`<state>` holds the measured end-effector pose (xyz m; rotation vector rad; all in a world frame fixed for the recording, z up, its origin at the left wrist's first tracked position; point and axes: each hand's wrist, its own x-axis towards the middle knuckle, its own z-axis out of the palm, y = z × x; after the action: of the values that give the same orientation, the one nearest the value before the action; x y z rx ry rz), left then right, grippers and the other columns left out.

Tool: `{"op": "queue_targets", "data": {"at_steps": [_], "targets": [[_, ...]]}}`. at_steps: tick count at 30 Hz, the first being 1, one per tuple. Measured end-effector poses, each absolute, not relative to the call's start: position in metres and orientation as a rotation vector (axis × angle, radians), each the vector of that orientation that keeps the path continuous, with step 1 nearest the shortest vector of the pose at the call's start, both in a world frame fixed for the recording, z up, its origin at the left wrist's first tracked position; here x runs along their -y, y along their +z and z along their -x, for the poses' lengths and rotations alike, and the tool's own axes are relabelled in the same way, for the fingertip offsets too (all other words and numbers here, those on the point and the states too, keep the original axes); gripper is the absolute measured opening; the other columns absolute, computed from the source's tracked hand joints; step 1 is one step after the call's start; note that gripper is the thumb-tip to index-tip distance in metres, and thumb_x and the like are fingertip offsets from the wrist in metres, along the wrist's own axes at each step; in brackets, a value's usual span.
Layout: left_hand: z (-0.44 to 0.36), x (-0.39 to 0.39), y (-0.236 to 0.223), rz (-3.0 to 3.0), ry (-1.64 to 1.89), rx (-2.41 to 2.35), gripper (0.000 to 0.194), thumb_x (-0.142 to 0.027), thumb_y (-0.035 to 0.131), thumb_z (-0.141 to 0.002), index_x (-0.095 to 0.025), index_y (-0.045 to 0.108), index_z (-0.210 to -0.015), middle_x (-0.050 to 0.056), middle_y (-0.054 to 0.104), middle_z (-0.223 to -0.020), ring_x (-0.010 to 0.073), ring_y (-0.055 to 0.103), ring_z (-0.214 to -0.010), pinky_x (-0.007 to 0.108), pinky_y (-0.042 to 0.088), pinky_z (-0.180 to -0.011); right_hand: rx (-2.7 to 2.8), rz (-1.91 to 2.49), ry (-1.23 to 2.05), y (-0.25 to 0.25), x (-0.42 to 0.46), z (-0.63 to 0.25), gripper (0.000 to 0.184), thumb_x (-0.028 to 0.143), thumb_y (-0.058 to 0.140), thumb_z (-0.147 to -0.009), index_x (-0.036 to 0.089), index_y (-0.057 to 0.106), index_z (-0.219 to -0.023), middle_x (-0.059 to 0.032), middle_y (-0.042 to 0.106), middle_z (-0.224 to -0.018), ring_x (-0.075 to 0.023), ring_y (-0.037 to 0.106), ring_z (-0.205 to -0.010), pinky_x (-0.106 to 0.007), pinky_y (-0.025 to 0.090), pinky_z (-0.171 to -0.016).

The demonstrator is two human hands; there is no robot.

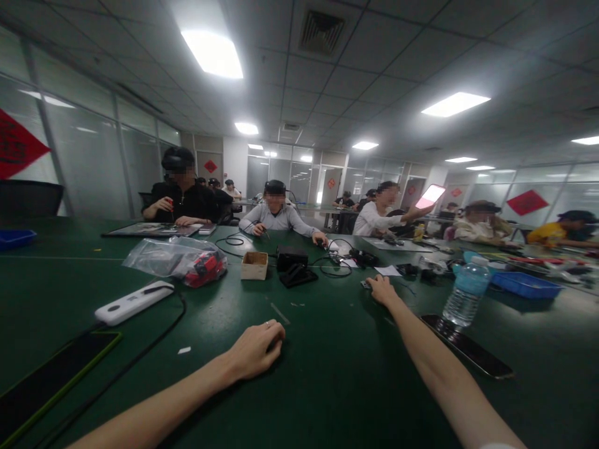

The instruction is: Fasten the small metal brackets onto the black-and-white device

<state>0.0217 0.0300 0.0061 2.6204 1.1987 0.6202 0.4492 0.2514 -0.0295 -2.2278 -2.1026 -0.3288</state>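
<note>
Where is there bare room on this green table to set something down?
The widest bare patch of green table lies between the left hand and the right forearm. Right of that forearm, it's crowded: water bottle, phone, blue tray. Ahead, a pale box and black device take up space.

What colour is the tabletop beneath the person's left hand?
Dark green; the tabletop shows best in the head view, around the left hand.

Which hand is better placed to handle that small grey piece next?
Probably the right hand: its fingers are at the small grey piece, while the left hand rests on the table, farther away.
</note>
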Motion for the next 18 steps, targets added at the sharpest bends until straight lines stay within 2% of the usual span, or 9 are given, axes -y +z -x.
{"op": "queue_targets", "data": {"at_steps": [3,6,8,13,18], "targets": [[-0.021,-0.030,0.006,-2.619,0.619,-1.188,0.013,-0.019,0.041,-0.084,-0.018,0.052,-0.091,0.003,0.056,-0.088,0.0134,0.051,-0.071,0.023,0.038,-0.063,2.100,2.225,-0.338,-0.031,-0.253,-0.449,0.049,0.009,0.044,-0.080,0.029,0.045,-0.126,-0.0109,0.041,-0.120,-0.0282,0.038,-0.108,-0.037,0.039,-0.079],[-0.021,-0.031,0.005,-2.635,0.623,-1.188,0.013,-0.019,0.041,-0.084,-0.018,0.052,-0.091,0.002,0.056,-0.088,0.0134,0.051,-0.072,0.023,0.038,-0.064,2.069,2.220,-0.374,-0.033,-0.252,-0.449,0.053,0.008,0.041,-0.081,0.024,0.037,-0.132,-0.0135,0.040,-0.122,-0.0283,0.038,-0.108,-0.037,0.039,-0.079],[-0.021,-0.032,0.004,-2.646,0.616,-1.190,0.013,-0.019,0.042,-0.083,-0.018,0.051,-0.092,0.003,0.056,-0.089,0.0135,0.051,-0.072,0.024,0.038,-0.064,2.067,2.212,-0.390,-0.034,-0.252,-0.450,0.050,0.008,0.040,-0.082,0.023,0.039,-0.130,-0.0138,0.040,-0.121,-0.0285,0.038,-0.107,-0.037,0.040,-0.079],[-0.021,-0.032,0.004,-2.653,0.567,-1.209,0.014,-0.020,0.041,-0.084,-0.018,0.051,-0.093,0.004,0.056,-0.092,0.0141,0.052,-0.075,0.024,0.039,-0.067,2.100,2.204,-0.379,-0.036,-0.255,-0.452,0.045,0.010,0.040,-0.083,0.029,0.048,-0.123,-0.0108,0.042,-0.119,-0.0285,0.039,-0.106,-0.037,0.041,-0.077],[-0.021,-0.032,0.004,-2.652,0.543,-1.221,0.014,-0.020,0.040,-0.085,-0.018,0.051,-0.093,0.003,0.056,-0.092,0.0139,0.052,-0.075,0.024,0.039,-0.066,2.074,2.190,-0.400,-0.040,-0.258,-0.454,0.052,0.009,0.041,-0.082,0.027,0.037,-0.131,-0.0122,0.040,-0.122,-0.0291,0.037,-0.109,-0.038,0.041,-0.080]]}}
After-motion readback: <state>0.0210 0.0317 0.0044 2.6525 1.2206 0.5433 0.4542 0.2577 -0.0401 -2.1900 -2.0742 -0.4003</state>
